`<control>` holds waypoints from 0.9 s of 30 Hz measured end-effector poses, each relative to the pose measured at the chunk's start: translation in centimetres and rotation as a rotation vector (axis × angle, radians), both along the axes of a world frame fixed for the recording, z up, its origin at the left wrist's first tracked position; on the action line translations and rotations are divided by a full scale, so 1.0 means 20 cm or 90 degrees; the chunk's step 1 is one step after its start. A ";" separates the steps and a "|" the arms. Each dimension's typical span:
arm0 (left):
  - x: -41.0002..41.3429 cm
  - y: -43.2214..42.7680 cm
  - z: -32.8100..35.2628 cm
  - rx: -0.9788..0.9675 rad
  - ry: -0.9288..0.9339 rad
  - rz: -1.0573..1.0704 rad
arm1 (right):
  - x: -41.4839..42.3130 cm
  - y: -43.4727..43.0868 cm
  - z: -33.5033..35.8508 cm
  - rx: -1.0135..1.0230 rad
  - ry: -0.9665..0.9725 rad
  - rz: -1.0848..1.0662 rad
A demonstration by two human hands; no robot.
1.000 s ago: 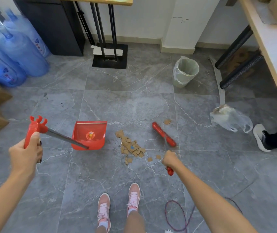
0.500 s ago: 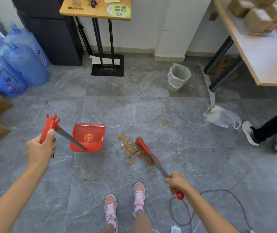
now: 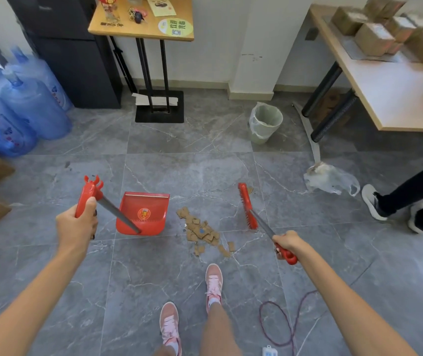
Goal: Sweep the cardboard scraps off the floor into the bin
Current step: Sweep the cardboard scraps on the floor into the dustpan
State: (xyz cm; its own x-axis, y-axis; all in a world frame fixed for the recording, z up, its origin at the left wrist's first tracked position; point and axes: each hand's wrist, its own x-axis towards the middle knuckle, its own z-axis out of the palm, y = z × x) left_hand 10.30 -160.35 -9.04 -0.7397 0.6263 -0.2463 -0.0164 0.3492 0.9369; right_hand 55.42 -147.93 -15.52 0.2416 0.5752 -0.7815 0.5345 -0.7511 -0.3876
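On grey floor, lying loose: light, flimsy scraps. Left hand clenching dustpan handle, right hand clenching brush handle.

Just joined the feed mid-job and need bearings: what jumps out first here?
The red dustpan on the grey floor, its long handle in the left hand, faces a pile of cardboard scraps just to its right. The right hand holds a red broom beyond the pile. A lined bin stands farther back near the wall.
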 end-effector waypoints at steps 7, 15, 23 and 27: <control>0.09 0.22 -0.04 -0.020 0.009 0.037 | 0.06 0.46 -0.11 0.009 -0.046 0.024; 0.17 0.60 -0.09 -0.040 0.021 0.079 | 0.14 0.95 -0.20 -0.029 -0.138 0.130; 0.21 0.83 -0.10 -0.043 0.058 0.086 | 0.07 1.04 -0.28 -0.109 -0.111 0.197; 0.21 0.86 -0.08 -0.040 0.054 0.083 | -0.01 0.94 -0.29 -0.131 -0.101 0.228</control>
